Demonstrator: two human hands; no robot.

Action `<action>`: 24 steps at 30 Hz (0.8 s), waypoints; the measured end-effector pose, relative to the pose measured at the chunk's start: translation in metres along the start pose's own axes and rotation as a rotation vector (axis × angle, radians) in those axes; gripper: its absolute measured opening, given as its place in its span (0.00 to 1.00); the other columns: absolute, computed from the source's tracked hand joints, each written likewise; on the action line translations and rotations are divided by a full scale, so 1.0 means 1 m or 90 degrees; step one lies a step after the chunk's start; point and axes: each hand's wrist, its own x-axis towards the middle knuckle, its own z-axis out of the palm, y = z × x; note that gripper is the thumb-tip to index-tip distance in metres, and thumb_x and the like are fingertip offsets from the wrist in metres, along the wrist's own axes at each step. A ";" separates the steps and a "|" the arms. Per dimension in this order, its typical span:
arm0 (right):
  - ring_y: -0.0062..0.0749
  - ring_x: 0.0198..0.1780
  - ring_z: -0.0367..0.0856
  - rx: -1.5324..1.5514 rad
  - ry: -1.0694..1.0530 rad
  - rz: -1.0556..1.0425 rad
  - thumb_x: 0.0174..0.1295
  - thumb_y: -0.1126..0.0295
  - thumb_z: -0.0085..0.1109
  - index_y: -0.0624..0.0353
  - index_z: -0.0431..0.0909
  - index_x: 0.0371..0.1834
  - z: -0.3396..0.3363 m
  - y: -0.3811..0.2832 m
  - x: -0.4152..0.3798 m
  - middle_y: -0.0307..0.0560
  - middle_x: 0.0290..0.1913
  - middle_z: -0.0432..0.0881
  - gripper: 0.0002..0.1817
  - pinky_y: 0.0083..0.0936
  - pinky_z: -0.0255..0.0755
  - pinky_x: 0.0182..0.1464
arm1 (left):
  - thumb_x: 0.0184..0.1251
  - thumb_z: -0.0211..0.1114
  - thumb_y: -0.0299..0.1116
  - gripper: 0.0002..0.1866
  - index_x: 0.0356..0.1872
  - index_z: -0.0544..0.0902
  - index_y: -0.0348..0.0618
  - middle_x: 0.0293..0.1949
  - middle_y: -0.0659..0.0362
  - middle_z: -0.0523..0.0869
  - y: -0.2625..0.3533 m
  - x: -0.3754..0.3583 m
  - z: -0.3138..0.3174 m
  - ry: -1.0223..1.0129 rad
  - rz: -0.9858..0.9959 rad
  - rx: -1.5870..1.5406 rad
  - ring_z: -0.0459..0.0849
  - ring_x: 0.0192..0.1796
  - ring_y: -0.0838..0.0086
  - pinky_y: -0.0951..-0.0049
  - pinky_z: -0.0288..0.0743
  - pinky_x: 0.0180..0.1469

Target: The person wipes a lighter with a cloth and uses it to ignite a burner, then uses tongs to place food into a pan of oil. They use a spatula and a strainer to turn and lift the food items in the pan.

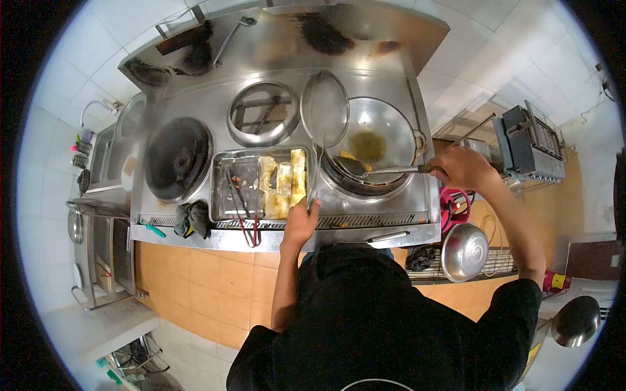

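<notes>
My right hand (464, 168) is closed around the handle of a spatula (391, 171). The blade dips into a metal wok (394, 127), beside a small yellow piece of food (347, 156) at the wok's left side. Some yellowish oil (368, 144) lies in the bottom. My left hand (300, 221) closes on the handle of a round mesh strainer (325, 107), whose basket rests over the wok's left rim. Left of that handle, a metal tray (220, 210) holds several yellow pieces of food (283, 182) and a pair of red-handled tongs (246, 218).
A black covered burner (179, 159) is at the left, and a metal ring (263, 113) sits behind the tray. Dark cloth (192, 219) and a green-handled tool (152, 228) lie at the front edge. A metal bowl (465, 252) and a pink basket (454, 207) stand lower right.
</notes>
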 end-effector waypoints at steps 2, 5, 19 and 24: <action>0.56 0.41 0.83 0.012 -0.029 0.014 0.62 0.62 0.58 0.57 0.83 0.43 -0.001 0.001 0.001 0.57 0.34 0.83 0.12 0.50 0.77 0.46 | 0.73 0.57 0.45 0.23 0.45 0.79 0.27 0.35 0.30 0.83 0.000 0.001 -0.001 -0.003 -0.002 -0.005 0.81 0.43 0.35 0.48 0.73 0.46; 0.55 0.41 0.83 0.012 -0.017 0.008 0.62 0.62 0.58 0.56 0.84 0.45 -0.006 -0.002 -0.001 0.57 0.35 0.84 0.13 0.50 0.77 0.47 | 0.73 0.57 0.45 0.23 0.46 0.79 0.27 0.36 0.31 0.83 0.001 0.001 -0.002 -0.008 -0.002 -0.007 0.81 0.44 0.35 0.48 0.73 0.47; 0.57 0.41 0.84 -0.006 0.014 0.098 0.63 0.55 0.60 0.44 0.84 0.49 -0.021 0.003 -0.003 0.56 0.32 0.85 0.14 0.51 0.78 0.46 | 0.73 0.57 0.44 0.22 0.43 0.80 0.27 0.31 0.32 0.83 -0.005 0.000 0.001 0.018 0.036 -0.037 0.82 0.38 0.36 0.47 0.74 0.43; 0.58 0.41 0.84 -0.007 0.052 0.117 0.63 0.53 0.59 0.42 0.84 0.48 -0.013 0.009 0.003 0.56 0.33 0.84 0.14 0.53 0.77 0.45 | 0.73 0.58 0.42 0.20 0.41 0.80 0.27 0.27 0.33 0.82 -0.006 0.001 0.003 0.045 0.059 -0.039 0.82 0.34 0.38 0.48 0.73 0.38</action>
